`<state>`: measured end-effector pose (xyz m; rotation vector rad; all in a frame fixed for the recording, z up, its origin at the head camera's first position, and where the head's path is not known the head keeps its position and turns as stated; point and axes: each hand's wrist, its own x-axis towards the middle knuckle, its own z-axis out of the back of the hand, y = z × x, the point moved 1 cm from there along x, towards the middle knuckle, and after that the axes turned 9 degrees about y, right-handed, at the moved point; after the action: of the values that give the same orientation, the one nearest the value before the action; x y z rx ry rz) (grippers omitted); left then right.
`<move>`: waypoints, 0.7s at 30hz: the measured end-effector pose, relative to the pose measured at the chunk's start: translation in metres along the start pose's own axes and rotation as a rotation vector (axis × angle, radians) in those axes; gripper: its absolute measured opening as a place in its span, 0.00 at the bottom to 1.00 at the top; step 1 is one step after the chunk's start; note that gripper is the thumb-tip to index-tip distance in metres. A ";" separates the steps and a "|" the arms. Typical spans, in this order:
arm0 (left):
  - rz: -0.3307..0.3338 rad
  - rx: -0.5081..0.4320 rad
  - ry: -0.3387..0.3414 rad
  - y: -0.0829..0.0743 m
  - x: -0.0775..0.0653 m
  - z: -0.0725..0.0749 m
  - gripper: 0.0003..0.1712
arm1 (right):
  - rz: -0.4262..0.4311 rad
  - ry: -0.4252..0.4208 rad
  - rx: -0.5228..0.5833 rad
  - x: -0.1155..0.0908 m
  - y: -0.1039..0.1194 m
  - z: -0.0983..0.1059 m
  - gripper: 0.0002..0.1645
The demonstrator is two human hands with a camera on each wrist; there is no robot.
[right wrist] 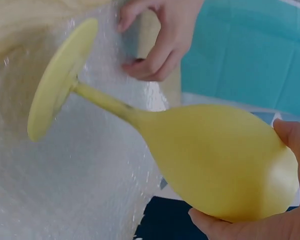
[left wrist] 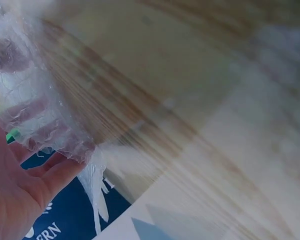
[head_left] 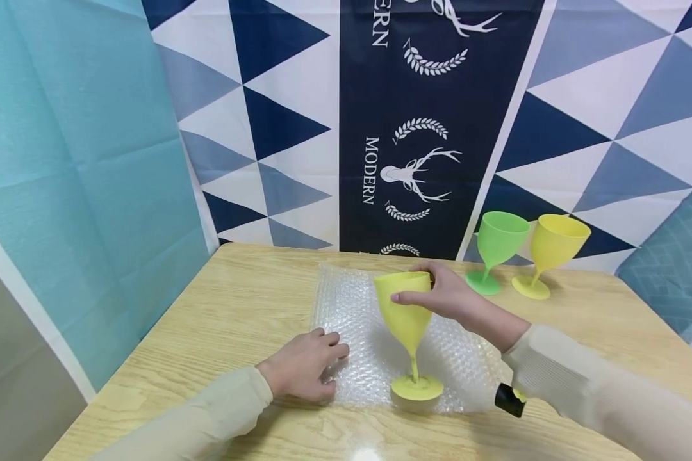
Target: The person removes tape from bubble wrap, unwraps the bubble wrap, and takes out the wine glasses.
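Observation:
My right hand (head_left: 450, 293) grips a yellow plastic goblet (head_left: 405, 320) around its cup, near the rim, with the thumb on the near side. The goblet is roughly upright, its round foot over the near part of a clear bubble wrap sheet (head_left: 352, 314); a shadow shows just below the foot. In the right wrist view, the goblet's stem (right wrist: 105, 102) and whole foot are visible. My left hand (head_left: 304, 366) rests at the sheet's left edge, fingers slightly bent and thumb apart from them. Clear plastic (left wrist: 50, 120) overlaps those fingers in the left wrist view.
At the table's back right stand a green goblet (head_left: 498, 240) and another yellow goblet (head_left: 556, 246), both upright. The wooden table (head_left: 248, 301) meets a patterned cloth backdrop (head_left: 288, 160) behind and a teal cloth (head_left: 92, 160) on the left.

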<state>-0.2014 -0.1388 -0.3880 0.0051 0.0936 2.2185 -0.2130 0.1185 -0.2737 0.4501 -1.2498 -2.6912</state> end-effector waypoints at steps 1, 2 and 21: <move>0.002 0.000 -0.001 0.000 0.000 0.000 0.22 | 0.011 0.003 0.004 -0.003 0.000 0.000 0.49; 0.005 0.000 0.000 0.000 0.000 0.000 0.22 | 0.019 0.007 0.008 -0.007 0.001 0.001 0.49; 0.016 -0.014 0.020 -0.002 0.000 0.003 0.22 | 0.165 -0.044 -0.086 -0.076 -0.005 0.059 0.49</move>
<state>-0.1994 -0.1371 -0.3852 -0.0244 0.0900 2.2357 -0.1607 0.1836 -0.2256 0.2665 -1.1232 -2.6159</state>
